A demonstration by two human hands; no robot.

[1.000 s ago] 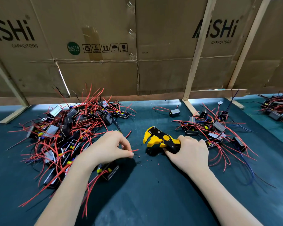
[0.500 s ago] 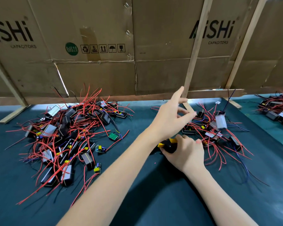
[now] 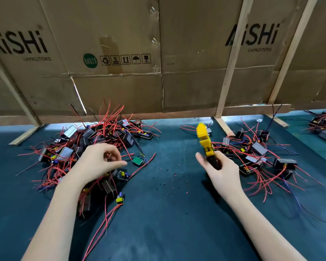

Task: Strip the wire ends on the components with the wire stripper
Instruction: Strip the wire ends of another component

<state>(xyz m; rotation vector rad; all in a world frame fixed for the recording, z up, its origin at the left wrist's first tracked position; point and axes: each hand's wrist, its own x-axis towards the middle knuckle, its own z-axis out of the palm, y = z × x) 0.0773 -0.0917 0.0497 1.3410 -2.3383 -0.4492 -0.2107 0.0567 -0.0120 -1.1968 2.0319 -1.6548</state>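
A large pile of components with red wires is lying on the left of the dark green mat, and the left hand is hovering over its near edge, fingers curled with thumb and fingertips drawn together; whether they are pinching a wire is too blurred to tell. Half a second ago this hand was reaching far across to the right pile; it is now back over the left one. A small green circuit board is lying just beside the fingertips, and tiny insulation scraps are dotting the mat between the hands. The right hand is gripping the yellow wire stripper, now lifted and pointing away. A smaller pile of components is lying beyond it, under the cardboard wall.
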